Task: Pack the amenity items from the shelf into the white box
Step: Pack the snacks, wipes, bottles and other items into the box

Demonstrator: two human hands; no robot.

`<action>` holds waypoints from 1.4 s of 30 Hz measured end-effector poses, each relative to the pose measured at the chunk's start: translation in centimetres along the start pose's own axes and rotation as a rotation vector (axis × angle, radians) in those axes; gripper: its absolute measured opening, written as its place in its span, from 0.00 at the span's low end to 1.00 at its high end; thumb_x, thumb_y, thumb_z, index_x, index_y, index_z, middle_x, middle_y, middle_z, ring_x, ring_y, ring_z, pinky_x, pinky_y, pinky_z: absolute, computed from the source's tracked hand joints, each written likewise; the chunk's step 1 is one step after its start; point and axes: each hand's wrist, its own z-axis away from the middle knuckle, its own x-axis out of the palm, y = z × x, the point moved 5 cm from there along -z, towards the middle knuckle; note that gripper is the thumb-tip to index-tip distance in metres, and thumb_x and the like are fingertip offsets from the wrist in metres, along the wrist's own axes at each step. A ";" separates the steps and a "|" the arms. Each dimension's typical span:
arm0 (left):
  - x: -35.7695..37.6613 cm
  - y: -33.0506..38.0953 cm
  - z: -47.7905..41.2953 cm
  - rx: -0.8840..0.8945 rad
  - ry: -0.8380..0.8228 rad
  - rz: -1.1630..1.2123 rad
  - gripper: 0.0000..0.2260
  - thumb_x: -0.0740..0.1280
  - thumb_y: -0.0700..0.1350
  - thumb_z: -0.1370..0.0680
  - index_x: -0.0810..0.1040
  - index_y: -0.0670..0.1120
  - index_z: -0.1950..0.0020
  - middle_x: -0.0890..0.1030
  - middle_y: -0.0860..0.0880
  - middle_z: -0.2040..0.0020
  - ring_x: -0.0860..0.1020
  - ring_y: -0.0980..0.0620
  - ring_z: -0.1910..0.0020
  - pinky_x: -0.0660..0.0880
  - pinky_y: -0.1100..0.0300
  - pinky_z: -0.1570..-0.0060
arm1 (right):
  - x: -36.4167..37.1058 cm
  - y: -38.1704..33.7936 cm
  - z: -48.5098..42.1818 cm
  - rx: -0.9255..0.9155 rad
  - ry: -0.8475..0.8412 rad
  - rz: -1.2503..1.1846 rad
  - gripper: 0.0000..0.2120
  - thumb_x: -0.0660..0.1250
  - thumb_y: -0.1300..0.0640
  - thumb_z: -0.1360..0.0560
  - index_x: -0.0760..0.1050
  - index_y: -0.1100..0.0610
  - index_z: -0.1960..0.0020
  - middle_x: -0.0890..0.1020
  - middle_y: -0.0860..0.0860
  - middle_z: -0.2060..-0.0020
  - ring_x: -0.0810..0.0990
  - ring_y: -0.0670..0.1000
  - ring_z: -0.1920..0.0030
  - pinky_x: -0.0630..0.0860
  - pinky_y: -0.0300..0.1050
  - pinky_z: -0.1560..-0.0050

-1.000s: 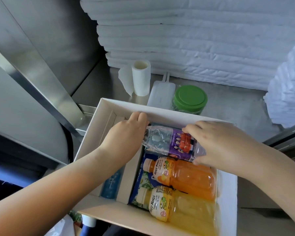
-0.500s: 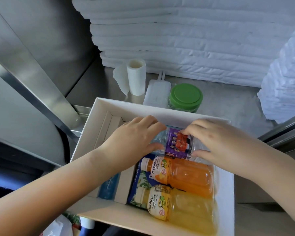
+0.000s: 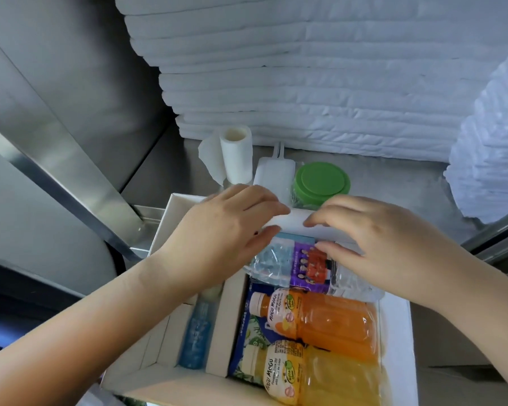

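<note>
Place: a supply store, of the housekeeping or catering sort.
Linen: folded white pads [image 3: 335,83] stacked high beyond the fingers [image 3: 261,197]; another stack [image 3: 490,136] to their right.
Surfaces: bare steel shelf [image 3: 408,183] beyond the fingers, steel wall [image 3: 71,68] to their left.
Supplies: paper roll [image 3: 236,153] and green-lidded jar [image 3: 321,180] just past the fingers.
Stock: white box [image 3: 396,332] under the fingers, with juice bottles [image 3: 335,323] nearer the person.

orange bottle [image 3: 314,320] — MOGU MOGU | yellow bottle [image 3: 320,378] — MOGU MOGU
</note>
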 end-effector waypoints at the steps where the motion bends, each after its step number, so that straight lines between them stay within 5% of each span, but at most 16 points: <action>1: -0.7 -0.5 -0.5 -0.008 0.051 -0.006 0.10 0.66 0.44 0.23 0.79 0.45 0.43 0.80 0.49 0.48 0.78 0.50 0.49 0.78 0.52 0.55 | -0.4 -0.2 -0.3 -0.012 0.046 -0.012 0.14 0.62 0.49 0.27 0.78 0.51 0.44 0.78 0.44 0.51 0.79 0.46 0.58 0.78 0.42 0.62; 4: -2.2 -3.4 -2.3 -0.146 0.142 -0.034 0.12 0.67 0.43 0.24 0.78 0.46 0.41 0.78 0.49 0.47 0.76 0.48 0.48 0.74 0.53 0.49 | -0.4 -0.8 -1.3 -0.041 0.024 -0.056 0.14 0.61 0.48 0.28 0.79 0.49 0.47 0.78 0.42 0.54 0.74 0.39 0.62 0.75 0.36 0.63; 8: -1.6 -8.0 -4.1 -0.372 -0.001 -0.087 0.19 0.66 0.48 0.23 0.72 0.51 0.32 0.72 0.51 0.37 0.70 0.48 0.39 0.68 0.55 0.41 | 1.6 -1.4 -1.8 -0.087 -0.114 -0.021 0.16 0.58 0.45 0.28 0.77 0.43 0.43 0.77 0.38 0.50 0.68 0.35 0.63 0.63 0.26 0.64; 20: 2.7 -11.7 -7.6 -0.421 -0.253 -0.289 0.29 0.63 0.53 0.22 0.55 0.51 0.24 0.55 0.46 0.25 0.57 0.47 0.27 0.63 0.48 0.36 | 2.1 -1.0 -2.4 -0.073 -0.091 -0.058 0.14 0.60 0.46 0.27 0.76 0.44 0.43 0.77 0.37 0.52 0.69 0.35 0.57 0.68 0.27 0.61; 26: 3.7 -12.7 -7.6 -0.484 -0.327 -0.250 0.28 0.64 0.52 0.22 0.57 0.51 0.25 0.58 0.45 0.27 0.68 0.42 0.36 0.71 0.49 0.45 | 2.7 -0.8 -2.3 -0.085 -0.120 -0.042 0.14 0.60 0.47 0.27 0.76 0.43 0.43 0.77 0.37 0.51 0.68 0.34 0.56 0.64 0.24 0.61; 30: 3.3 -12.9 -7.4 -0.501 -0.267 -0.145 0.20 0.64 0.46 0.22 0.66 0.49 0.31 0.67 0.46 0.39 0.75 0.45 0.52 0.75 0.52 0.55 | 3.4 -0.6 -2.2 -0.088 -0.132 -0.045 0.13 0.65 0.50 0.25 0.75 0.43 0.42 0.77 0.38 0.49 0.67 0.34 0.54 0.66 0.27 0.57; 38: -0.8 -11.3 -6.9 -0.487 -0.106 -0.068 0.24 0.66 0.41 0.24 0.67 0.55 0.29 0.67 0.48 0.36 0.71 0.45 0.41 0.71 0.54 0.46 | 3.7 -0.6 -2.0 -0.089 -0.133 -0.055 0.12 0.66 0.51 0.26 0.77 0.44 0.44 0.78 0.38 0.51 0.67 0.34 0.55 0.61 0.23 0.62; 42: -5.1 -8.5 -5.7 -0.394 0.078 -0.052 0.26 0.67 0.38 0.25 0.70 0.56 0.30 0.69 0.49 0.36 0.72 0.47 0.47 0.66 0.61 0.50 | 3.8 -0.4 -2.0 -0.079 -0.114 -0.066 0.13 0.62 0.48 0.27 0.77 0.43 0.44 0.78 0.38 0.52 0.70 0.35 0.56 0.72 0.30 0.58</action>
